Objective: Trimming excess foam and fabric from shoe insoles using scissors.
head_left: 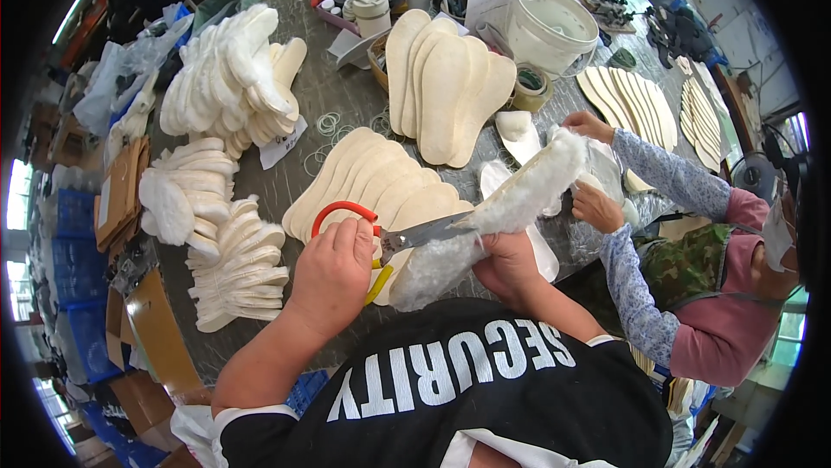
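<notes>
My left hand (336, 273) is closed around the handles of a pair of scissors (424, 232), one loop red and the other yellow. The metal blades reach right, against the fluff of a white fleecy insole (537, 180). My right hand (509, 264) grips that insole near its middle, thumb on top. More white fluff (437, 271) hangs below the blades; whether it is one piece with the insole I cannot tell. Behind the scissors lies a fanned row of cream insoles (381, 178), partly covered by my left hand and the scissors.
Fluffy insoles (229, 78) are heaped at the left, with bundled ones (238, 269) nearer me. Cream insoles (450, 87) stand ahead, beside a white bucket (551, 31) and a tape roll (531, 87). At the right, a co-worker's hands (597, 208) handle pale material.
</notes>
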### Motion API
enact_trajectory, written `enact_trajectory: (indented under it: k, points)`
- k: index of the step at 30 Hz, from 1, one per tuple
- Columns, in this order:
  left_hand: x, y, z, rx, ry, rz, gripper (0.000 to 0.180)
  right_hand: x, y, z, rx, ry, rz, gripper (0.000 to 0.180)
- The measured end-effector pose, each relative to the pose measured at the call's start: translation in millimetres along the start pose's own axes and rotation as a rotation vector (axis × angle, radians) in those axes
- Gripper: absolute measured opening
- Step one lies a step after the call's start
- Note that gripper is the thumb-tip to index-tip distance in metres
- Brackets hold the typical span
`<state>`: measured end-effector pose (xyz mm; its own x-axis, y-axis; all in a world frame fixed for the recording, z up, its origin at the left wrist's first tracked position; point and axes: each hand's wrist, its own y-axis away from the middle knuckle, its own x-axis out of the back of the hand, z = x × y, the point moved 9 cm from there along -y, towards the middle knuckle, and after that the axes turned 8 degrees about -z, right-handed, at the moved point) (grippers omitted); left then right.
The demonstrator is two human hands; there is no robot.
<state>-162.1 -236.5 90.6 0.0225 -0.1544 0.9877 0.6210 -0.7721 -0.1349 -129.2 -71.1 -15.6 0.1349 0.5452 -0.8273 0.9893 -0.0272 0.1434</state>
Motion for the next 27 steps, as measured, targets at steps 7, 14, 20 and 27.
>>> enact_trajectory:
  k: [7, 14, 20, 27]
  points:
    - [-9, 3, -2, 0.001, 0.096, -0.090, 0.028, -3, -1, 2, -0.040, -0.106, -0.059, 0.052]
    - [-4, -3, 3, -0.044, 0.044, -0.040, 0.027, 1, -1, 5, -0.027, -0.029, -0.079, 0.054]
    - [-11, -1, 0, -0.024, 0.076, -0.090, 0.025, -4, -1, 7, -0.059, -0.070, -0.081, 0.054]
    - [-19, 3, 0, -0.027, 0.162, -0.142, 0.027, -3, -1, 10, -0.083, -0.068, -0.067, 0.053]
